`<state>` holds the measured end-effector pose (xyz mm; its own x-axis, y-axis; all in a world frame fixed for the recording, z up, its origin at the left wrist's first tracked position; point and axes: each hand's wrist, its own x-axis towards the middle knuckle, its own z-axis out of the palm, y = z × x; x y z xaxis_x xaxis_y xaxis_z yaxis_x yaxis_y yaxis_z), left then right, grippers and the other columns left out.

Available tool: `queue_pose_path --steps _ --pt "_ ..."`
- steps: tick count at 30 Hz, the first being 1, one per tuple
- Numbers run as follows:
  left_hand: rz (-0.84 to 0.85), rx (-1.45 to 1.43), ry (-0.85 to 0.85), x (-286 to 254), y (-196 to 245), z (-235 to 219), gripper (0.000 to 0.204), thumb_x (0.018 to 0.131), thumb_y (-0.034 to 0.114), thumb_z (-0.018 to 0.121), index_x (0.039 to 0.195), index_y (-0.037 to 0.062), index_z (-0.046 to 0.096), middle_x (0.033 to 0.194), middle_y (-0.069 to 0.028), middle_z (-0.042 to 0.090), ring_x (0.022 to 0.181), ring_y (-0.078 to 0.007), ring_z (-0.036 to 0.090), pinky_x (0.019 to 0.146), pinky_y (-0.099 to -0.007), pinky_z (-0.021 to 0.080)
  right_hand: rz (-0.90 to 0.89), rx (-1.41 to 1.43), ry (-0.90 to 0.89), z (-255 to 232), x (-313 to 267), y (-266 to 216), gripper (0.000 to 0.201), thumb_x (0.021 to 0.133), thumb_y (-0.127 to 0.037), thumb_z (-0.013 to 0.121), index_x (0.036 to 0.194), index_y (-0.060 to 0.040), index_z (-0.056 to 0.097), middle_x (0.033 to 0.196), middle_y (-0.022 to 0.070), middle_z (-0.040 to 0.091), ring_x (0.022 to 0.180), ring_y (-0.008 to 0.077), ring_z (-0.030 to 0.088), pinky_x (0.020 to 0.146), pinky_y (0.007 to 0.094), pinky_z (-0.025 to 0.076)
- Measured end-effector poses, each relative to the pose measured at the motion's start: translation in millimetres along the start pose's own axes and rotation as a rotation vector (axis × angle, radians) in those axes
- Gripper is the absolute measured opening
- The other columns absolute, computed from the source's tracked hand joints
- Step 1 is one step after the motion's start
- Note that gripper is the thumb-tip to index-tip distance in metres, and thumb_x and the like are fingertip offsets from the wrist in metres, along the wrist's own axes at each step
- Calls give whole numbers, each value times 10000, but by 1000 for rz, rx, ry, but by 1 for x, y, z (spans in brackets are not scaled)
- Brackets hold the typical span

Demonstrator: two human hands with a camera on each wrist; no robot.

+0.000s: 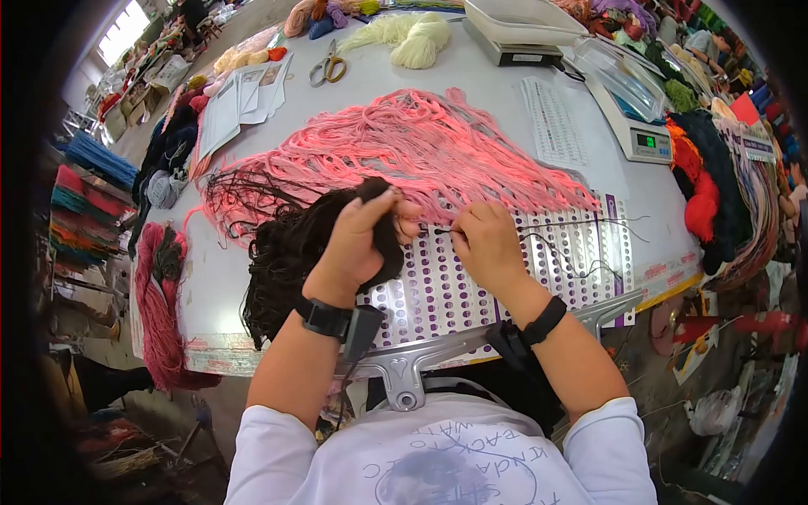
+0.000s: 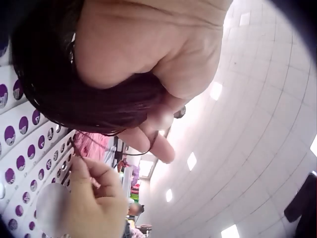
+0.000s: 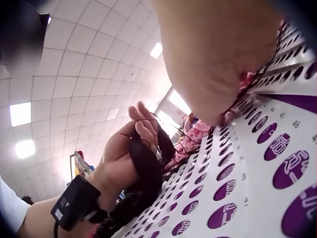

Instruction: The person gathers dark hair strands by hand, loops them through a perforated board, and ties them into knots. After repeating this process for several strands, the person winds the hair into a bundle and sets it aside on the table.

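Dark yarn (image 1: 290,252), apparently partly hidden.

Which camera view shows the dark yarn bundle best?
The head view shows the dark yarn bundle most fully, from the left hand to its spread strands. The left wrist view gives a close, shadowed part; the right wrist view, a held fold and strands below.

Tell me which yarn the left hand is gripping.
The brown yarn, bunched in the left hand; the pink yarn and cream yarn lie beyond, outside its grip.
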<state>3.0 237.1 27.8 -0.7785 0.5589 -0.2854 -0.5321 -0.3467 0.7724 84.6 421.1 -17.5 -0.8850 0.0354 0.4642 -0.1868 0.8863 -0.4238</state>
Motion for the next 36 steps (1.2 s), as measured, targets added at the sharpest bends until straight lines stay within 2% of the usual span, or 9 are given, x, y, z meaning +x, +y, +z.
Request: queue_pose_path --steps 1,5,9,11,24,27,29,34,36 --pt "-15 54 -113 4 -5 -1 108 916 163 538 925 57 556 731 -38 575 610 -157 545 664 -323 491 -36 4 23 -1 1 -1 60 746 -85 644 766 -69 590 813 75 550 842 277 542 770 399 428" --pt "24 -40 -247 11 -18 3 93 891 126 557 913 36 571 763 -44 573 664 -147 547 665 -301 463 -29 130 60 -8 1 -1 79 754 -72 634 789 -58 565 804 91 552 834 297 542 784 408 411" --pt "54 -110 -195 12 -19 2 87 874 110 571 912 32 570 835 -48 583 764 -154 551 728 -306 452 61 223 -4 -6 0 1 78 772 -72 615 815 -46 555 813 111 562 829 315 543 773 416 419" --pt "75 -93 -170 8 -15 4 75 858 117 569 857 43 569 852 -50 579 852 -176 551 824 -330 443 78 246 -18 -4 -1 1 74 778 -72 608 817 -42 553 815 117 565 829 319 544 770 421 422" --pt "214 -183 -253 4 -15 -12 86 816 142 565 830 60 541 933 -93 596 904 -223 567 866 -386 446 175 243 -61 4 -4 4 79 779 -91 618 820 -39 574 818 108 586 822 311 567 727 407 449" --pt "133 -174 -233 0 -10 -4 82 841 135 564 873 63 541 1015 -113 614 897 -223 611 795 -337 492 240 242 -109 2 -1 1 91 779 -109 625 826 -48 576 835 105 594 856 310 570 747 417 452" --pt "-41 -124 -258 -1 -8 -2 61 871 85 553 927 66 537 1116 -148 610 870 -216 654 682 -270 516 270 242 -121 2 0 1 95 780 -113 628 831 -48 580 833 106 599 857 310 574 748 416 453" --pt "-77 -62 -266 6 -22 1 121 881 -17 515 966 69 520 1189 -206 579 828 -188 677 589 -233 505 304 376 -116 -3 1 0 98 803 -117 614 861 -44 583 822 116 617 813 322 590 705 419 461" --pt "-77 192 -232 8 -27 5 134 868 -42 508 958 57 514 1195 -208 573 736 -187 677 552 -236 502 297 397 -109 -6 2 -2 95 811 -120 607 866 -46 581 824 119 621 804 323 594 693 421 462"
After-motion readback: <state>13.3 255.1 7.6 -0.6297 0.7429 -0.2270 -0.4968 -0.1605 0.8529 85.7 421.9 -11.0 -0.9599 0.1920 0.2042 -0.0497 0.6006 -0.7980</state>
